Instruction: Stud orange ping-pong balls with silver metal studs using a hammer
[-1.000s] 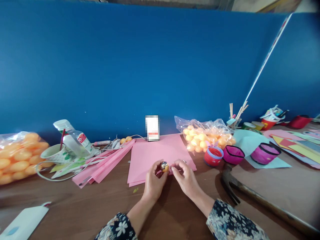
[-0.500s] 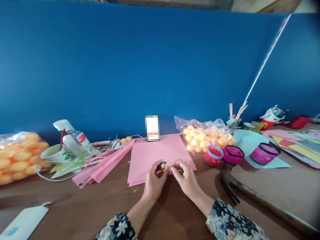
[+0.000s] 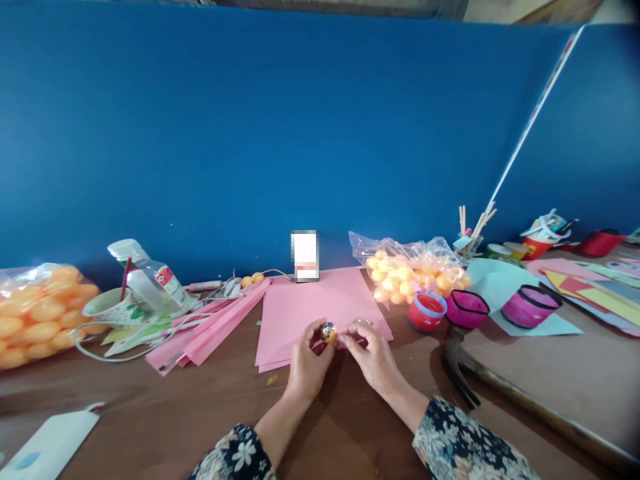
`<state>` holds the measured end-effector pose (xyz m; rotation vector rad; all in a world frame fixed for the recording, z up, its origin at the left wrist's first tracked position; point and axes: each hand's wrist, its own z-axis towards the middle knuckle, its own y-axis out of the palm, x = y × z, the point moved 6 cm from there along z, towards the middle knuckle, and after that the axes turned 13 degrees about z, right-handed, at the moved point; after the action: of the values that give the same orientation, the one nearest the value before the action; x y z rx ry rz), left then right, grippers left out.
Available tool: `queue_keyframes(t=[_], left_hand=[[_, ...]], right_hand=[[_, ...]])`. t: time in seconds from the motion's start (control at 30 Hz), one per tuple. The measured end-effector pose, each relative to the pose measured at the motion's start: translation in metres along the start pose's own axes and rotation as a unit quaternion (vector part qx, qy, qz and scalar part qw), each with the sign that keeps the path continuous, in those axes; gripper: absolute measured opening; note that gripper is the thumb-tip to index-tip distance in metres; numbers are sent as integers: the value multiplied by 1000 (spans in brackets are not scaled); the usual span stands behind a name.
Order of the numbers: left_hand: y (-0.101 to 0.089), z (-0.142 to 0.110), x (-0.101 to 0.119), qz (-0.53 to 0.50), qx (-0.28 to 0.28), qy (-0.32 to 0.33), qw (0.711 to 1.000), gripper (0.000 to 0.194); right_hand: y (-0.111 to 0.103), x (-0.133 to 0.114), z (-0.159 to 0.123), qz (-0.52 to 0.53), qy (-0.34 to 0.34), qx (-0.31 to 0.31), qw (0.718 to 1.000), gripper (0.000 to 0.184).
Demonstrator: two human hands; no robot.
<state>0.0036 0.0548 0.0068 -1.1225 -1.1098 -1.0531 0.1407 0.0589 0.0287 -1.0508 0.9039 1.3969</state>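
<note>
My left hand (image 3: 309, 363) pinches a small orange ball with a shiny silver spot (image 3: 329, 331) between thumb and fingers, just above the near edge of a pink paper sheet (image 3: 320, 303). My right hand (image 3: 371, 353) is beside it, its fingertips curled in a pinch that touches the ball's right side. What those fingertips hold, if anything, is too small to make out. Both hands hover low over the brown table (image 3: 150, 427).
A bag of orange balls (image 3: 415, 270) lies right of the sheet, another bag of balls (image 3: 40, 313) at far left. Red and magenta cups (image 3: 467, 308) stand to the right, a hammer (image 3: 500, 390) nearer. Pink strips (image 3: 210, 327), a bottle (image 3: 147, 277), a paper cup and coloured paper surround.
My right hand's fingertips have closed in slightly toward the ball. Little else has moved.
</note>
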Motion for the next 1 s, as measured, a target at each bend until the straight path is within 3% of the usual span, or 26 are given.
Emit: queue_keyframes(t=[0.7,1.0], left_hand=[[0,-1,3,22,2,1,1000,41],[1,-1,1,23,-6,12,1000,40]], right_hand=[[2,7,-1,11,43,-13,999,20],[4,7,-1,4,20,-25,999,12]])
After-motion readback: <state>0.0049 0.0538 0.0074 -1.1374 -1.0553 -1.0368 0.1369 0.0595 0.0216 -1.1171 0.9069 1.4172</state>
